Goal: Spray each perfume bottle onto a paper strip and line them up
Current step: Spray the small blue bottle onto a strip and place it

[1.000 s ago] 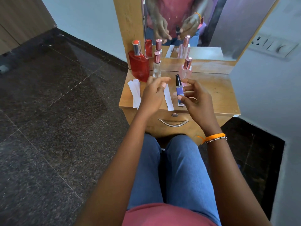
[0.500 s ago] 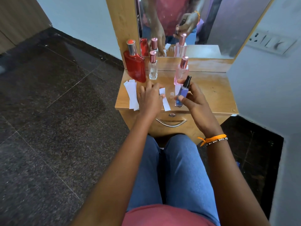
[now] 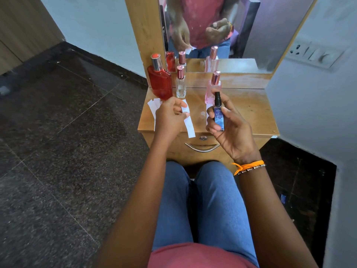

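My right hand (image 3: pixel 230 124) is wrapped around the blue bottle (image 3: pixel 219 118), fingers along its sides and back, thumb low on the near side, with the black nozzle end up and uncapped. It is held upright above the near right part of the counter (image 3: pixel 251 113). My left hand (image 3: pixel 170 117) is pinched shut on a paper strip (image 3: pixel 188 123), gripping it near its far end so the rest hangs toward me over the counter's near edge. The bottle is small and looks like glass, so I judge it light but slick and breakable; the hold belongs around the flat body, leaving the top free for a fingertip to press. The strip is thin and floppy, and I expect it to flutter under the spray, so I would grip it close to one end and keep that end dry. A few more strips (image 3: pixel 153 106) lie on the far left of the counter, partly under my left hand. Beyond them stand the red bottle (image 3: pixel 161 84), the clear bottle (image 3: pixel 181 86) and the pink bottle (image 3: pixel 211 89) in a row by the mirror (image 3: pixel 251 35), all capped. The red one looks the heaviest and would need a fuller grip.
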Demonstrator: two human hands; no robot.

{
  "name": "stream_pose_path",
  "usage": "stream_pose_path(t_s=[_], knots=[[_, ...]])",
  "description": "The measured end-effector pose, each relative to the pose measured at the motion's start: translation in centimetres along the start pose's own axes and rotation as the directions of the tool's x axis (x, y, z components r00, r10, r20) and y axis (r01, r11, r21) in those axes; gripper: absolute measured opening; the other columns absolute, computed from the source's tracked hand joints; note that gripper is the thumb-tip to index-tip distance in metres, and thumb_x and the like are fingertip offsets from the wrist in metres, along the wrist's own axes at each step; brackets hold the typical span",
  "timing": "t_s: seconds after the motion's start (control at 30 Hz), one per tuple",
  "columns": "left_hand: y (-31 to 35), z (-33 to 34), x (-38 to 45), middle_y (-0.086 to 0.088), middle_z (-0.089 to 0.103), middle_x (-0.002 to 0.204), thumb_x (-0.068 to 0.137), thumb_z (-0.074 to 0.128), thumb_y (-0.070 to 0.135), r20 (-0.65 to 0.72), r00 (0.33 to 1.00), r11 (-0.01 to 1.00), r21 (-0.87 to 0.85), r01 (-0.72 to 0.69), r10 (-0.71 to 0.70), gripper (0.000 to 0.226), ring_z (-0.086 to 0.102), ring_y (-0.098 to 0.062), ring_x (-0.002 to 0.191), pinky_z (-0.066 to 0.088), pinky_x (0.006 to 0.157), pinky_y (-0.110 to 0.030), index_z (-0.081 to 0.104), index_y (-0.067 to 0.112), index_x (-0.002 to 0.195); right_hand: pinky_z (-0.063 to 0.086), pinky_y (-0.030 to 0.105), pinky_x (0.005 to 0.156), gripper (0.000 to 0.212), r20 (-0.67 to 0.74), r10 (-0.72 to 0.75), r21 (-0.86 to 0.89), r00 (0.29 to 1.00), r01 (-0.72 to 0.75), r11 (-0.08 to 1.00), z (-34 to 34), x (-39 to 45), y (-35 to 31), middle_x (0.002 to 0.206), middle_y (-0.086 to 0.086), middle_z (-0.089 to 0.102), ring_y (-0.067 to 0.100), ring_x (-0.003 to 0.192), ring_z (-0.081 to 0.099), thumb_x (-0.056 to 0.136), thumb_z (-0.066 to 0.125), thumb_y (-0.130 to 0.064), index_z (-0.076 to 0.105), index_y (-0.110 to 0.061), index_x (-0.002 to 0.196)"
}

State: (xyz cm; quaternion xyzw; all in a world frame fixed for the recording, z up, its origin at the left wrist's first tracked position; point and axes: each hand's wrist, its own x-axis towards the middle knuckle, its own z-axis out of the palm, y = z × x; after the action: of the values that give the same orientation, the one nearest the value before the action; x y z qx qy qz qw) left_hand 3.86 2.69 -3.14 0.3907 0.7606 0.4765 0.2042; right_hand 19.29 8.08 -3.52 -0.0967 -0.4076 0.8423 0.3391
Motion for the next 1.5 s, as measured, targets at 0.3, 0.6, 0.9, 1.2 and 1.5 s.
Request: stream_pose_path(t_s=[0.3,0.6,0.9,1.2,1.5], knots=[[1.2,-0.6,-1.3,0.018,0.061,0.092,0.082,0.064,0.008,0.121,0.991,0.993,-0.109,-0.046,0.059,0.024,0.056,0.004,0.091,0.043,0.076,-0.012,0.066,0.029,0.091,0.03,0.014,0.044,0.041,0.077,0.008,0.288,0.997,-0.03,0.957,0.2,-0.3,0.2,0.071,0.006,0.052,0.004,0.041,0.034,0.092,0.029,-0.017,0.042,-0.02,0.131],[1.3,-0.2,-1.7,0.012,0.063,0.088,0.084,0.064,0.008,0.118,0.99,0.982,-0.18,-0.05,0.072,0.018,0.059,-0.004,0.086,0.05,0.081,-0.026,0.068,0.022,0.094,0.033,0.013,0.044,0.032,-0.003,0.018,0.3,1.0,-0.016,0.954,0.6,-0.6,0.3,0.072,0.005,0.056,0.003,0.04,0.04,0.093,0.033,-0.018,0.047,-0.01,0.121],[1.5,0.3,-2.3,0.01,0.062,0.096,0.079,0.07,0.011,0.138,0.99,0.977,-0.212,-0.004,0.034,0.041,0.058,-0.003,0.088,0.047,0.076,-0.018,0.056,0.029,0.113,0.018,0.02,0.041,0.03,-0.219,-0.197,-0.481,0.956,0.07,0.874,1.2,-0.3,0.1,0.068,-0.002,0.052,0.008,0.042,0.029,0.093,0.035,-0.004,0.059,-0.019,0.103],[1.7,1.0,-2.8,0.007,0.062,0.098,0.077,0.072,0.01,0.174,0.984,0.978,-0.21,-0.01,0.047,0.043,0.059,-0.007,0.098,0.046,0.079,-0.024,0.055,0.026,0.113,0.033,0.027,0.053,0.029,-0.234,-0.35,-0.882,0.907,-0.048,0.468,1.8,0.0,0.6,0.064,0.016,0.051,0.015,0.052,0.038,0.082,0.041,-0.002,0.061,-0.012,0.1],[1.7,1.2,-3.0,0.009,0.062,0.096,0.078,0.071,0.011,0.189,0.98,0.979,-0.204,-0.02,0.06,0.041,0.058,-0.004,0.093,0.043,0.064,-0.005,0.055,0.027,0.112,0.034,0.024,0.05,0.024,-0.273,-0.34,-0.86,0.9,-0.07,0.505,1.4,0.1,0.8,0.062,-0.003,0.048,0.009,0.049,0.038,0.085,0.038,0.001,0.059,-0.007,0.095]])
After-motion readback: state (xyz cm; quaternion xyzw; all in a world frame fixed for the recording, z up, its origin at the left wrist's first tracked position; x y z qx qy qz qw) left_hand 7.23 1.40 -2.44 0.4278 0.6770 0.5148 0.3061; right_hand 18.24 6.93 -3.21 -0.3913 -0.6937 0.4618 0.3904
